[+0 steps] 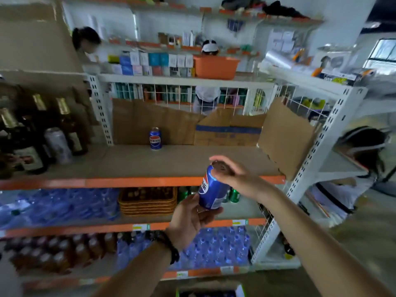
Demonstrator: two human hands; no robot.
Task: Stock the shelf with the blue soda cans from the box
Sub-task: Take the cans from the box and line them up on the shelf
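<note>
We hold blue soda can (211,189) tilted: left hand (188,219) cups base, right hand (230,173) fingers grip top (second can (155,138) upright on shelf (132,182)).

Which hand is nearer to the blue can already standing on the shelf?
Right, slightly. The right hand grips the held can by its top, just below the shelved can; the left hand cups its base, lower.
</note>
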